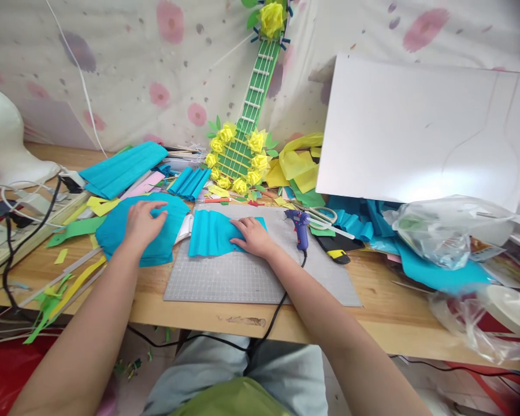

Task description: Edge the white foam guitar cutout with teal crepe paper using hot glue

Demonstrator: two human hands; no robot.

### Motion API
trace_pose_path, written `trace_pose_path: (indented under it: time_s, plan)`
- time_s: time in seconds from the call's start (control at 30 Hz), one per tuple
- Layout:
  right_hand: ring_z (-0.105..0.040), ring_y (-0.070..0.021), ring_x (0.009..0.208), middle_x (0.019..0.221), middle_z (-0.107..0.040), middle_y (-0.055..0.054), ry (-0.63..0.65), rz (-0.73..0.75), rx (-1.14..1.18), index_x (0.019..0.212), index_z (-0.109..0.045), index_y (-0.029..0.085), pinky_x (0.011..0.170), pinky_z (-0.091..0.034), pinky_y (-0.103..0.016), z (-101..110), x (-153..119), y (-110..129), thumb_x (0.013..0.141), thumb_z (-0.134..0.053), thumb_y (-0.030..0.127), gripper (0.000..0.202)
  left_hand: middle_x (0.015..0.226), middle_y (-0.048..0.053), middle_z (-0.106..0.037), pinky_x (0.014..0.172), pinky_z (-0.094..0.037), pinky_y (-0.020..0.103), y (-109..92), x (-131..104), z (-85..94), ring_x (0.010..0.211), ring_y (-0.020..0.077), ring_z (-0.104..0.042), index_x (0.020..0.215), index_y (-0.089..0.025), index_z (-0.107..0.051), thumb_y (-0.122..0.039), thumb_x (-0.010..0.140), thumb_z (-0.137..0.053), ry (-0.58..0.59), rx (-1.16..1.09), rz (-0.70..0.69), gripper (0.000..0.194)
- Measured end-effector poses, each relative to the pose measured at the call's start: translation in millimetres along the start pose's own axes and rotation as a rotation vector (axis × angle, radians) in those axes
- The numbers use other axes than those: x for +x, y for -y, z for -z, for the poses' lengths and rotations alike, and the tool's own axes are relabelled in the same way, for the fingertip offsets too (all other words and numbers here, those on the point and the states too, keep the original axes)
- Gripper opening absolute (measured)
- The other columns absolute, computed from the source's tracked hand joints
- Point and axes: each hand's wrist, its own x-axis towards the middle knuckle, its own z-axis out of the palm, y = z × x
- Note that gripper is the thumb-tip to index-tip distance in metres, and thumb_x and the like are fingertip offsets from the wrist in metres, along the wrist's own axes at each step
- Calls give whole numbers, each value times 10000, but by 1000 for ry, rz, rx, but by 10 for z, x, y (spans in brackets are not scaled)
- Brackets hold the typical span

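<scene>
A rippled blue crepe paper piece (pixel 212 233) lies on the grey cutting mat (pixel 225 281). My right hand (pixel 251 236) rests on its right part, fingers spread flat and pointing left. Left of the mat is a larger rounded blue piece (pixel 121 225), its right edge reaching the mat. Over this piece my left hand (pixel 145 222) is held with thumb and fingers apart and nothing between them; whether it touches the paper is hard to tell. To the right of my right hand, a purple glue gun (pixel 301 228) lies on the mat.
A green paper guitar with yellow flowers (pixel 238 153) leans at the back. A white board (pixel 407 133) stands back right, near a plastic bag (pixel 442 231). Scissors (pixel 325 215) and a black-yellow cutter (pixel 338 249) lie right. A power strip (pixel 34 231) and paper scraps are left.
</scene>
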Motion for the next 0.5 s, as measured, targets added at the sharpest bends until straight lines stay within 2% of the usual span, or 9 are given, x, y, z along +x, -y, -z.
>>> trace_pose_path:
  time_s: [0.07,0.17,0.27,0.33,0.4,0.5]
  plan:
    - [-476,-244,1084,1162,-548,-160,-1,28,1,1305,-432,131,944,-362,-404,38,34,34,856,-428,519,594,980,71,-618,939,-373,384,74,23,41,956,226,-523,1009,-189,-656,-289,736,-571,-65,-32,-10,303]
    - [-477,-245,1089,1163,-548,-159,-11,35,39,1293,-435,129,945,-372,-400,130,71,33,851,-454,499,576,1052,58,-604,951,-377,361,155,12,131,1023,224,-512,984,-215,-654,-392,704,-625,-117,-115,-138,332]
    - [-479,-250,1114,1191,-542,-152,4,-9,140,1290,-433,152,944,-382,-408,272,92,-24,841,-480,487,562,1046,27,-610,956,-375,331,172,-47,307,1003,199,-528,928,-233,-663,-438,710,-615,-231,-167,-209,303]
    - [-493,-242,1119,1224,-538,-134,30,-31,263,1285,-441,172,940,-393,-399,388,100,-71,846,-472,483,539,1021,25,-618,966,-363,317,161,-81,469,999,181,-532,923,-213,-663,-418,763,-567,-382,-191,-220,278]
    - [-511,-225,1116,1257,-533,-103,63,-44,409,1282,-452,192,932,-409,-379,503,105,-114,855,-457,474,512,1048,31,-610,987,-337,310,157,-73,624,1052,166,-509,1003,-185,-639,-365,827,-494,-580,-226,-190,290]
    - [-546,-204,1084,1265,-543,-63,101,-104,568,1297,-455,219,901,-443,-359,625,107,-180,869,-416,480,502,1138,50,-551,972,-347,289,170,42,732,1086,128,-473,1140,-121,-526,-235,878,-376,-869,-415,-128,322]
